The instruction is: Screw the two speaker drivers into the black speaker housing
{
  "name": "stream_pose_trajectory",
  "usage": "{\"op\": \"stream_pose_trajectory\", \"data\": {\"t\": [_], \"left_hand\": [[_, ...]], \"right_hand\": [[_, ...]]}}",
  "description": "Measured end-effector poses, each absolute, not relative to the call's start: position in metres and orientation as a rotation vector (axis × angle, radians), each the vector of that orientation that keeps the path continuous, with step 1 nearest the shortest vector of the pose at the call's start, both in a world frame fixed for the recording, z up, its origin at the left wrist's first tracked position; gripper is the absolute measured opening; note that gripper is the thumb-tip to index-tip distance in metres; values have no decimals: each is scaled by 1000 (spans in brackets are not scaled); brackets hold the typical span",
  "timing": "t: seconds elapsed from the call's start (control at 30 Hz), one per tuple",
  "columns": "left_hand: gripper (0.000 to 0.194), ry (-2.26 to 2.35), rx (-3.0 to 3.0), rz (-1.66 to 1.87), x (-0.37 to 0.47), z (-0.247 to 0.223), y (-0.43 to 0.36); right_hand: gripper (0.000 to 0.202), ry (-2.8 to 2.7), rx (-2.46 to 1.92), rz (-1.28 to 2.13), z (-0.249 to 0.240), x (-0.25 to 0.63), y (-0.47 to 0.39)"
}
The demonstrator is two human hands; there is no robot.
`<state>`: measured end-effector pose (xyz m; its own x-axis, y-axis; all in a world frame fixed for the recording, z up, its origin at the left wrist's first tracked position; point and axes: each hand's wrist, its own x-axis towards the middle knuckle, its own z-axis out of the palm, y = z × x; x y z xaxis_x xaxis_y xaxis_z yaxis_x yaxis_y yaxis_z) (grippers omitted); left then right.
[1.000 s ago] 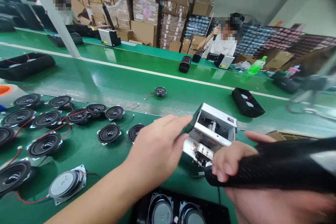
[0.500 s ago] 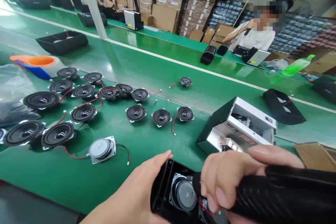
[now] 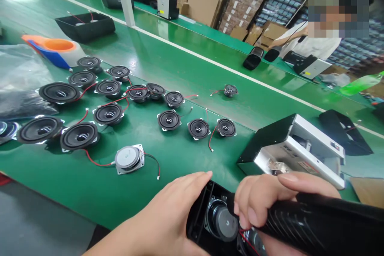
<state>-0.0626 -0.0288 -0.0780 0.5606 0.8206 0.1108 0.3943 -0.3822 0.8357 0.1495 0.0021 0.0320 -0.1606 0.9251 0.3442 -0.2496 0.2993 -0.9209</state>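
Note:
My left hand (image 3: 168,216) grips the side of a black speaker housing (image 3: 196,218), its fingers along the far edge and thumb near the bottom of the view. Inside the housing sits a speaker driver (image 3: 226,222), its silver-grey magnet facing up. A second driver (image 3: 255,242) with red wire lies beside it, partly covered by my right hand. My right hand (image 3: 261,198) is wrapped round a thick black electric screwdriver (image 3: 321,224). The tool's nose is at the first driver's edge; the bit's tip is hidden.
Several loose speaker drivers (image 3: 169,120) lie on the green bench (image 3: 180,160), one magnet-up (image 3: 129,158). A silver-and-black screw feeder (image 3: 288,148) stands beyond my right hand. Further off are an orange-and-blue tape roll (image 3: 58,50), an open black housing (image 3: 85,26) and a person (image 3: 321,44) across the bench.
My view has shifted, so the bench things appear further right. Both hands keep hold of the housing and screwdriver, with the tool still at the same driver's edge.

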Motion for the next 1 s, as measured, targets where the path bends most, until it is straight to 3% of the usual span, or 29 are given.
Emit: {"op": "stream_pose_trajectory", "data": {"t": [0.4, 0.63, 0.8, 1.0], "left_hand": [[138, 974, 1947, 677, -62, -74, -27], [137, 985, 1933, 668, -60, -75, -29], [138, 999, 1911, 671, -60, -74, -29], [133, 995, 1920, 735, -61, -74, -30]], "right_hand": [[28, -1288, -765, 1248, 36, 149, 4], [20, -1373, -674, 1213, 23, 153, 0], [25, -1385, -675, 1374, 15, 161, -1], [32, -1292, -689, 1096, 15, 139, 5]]}}
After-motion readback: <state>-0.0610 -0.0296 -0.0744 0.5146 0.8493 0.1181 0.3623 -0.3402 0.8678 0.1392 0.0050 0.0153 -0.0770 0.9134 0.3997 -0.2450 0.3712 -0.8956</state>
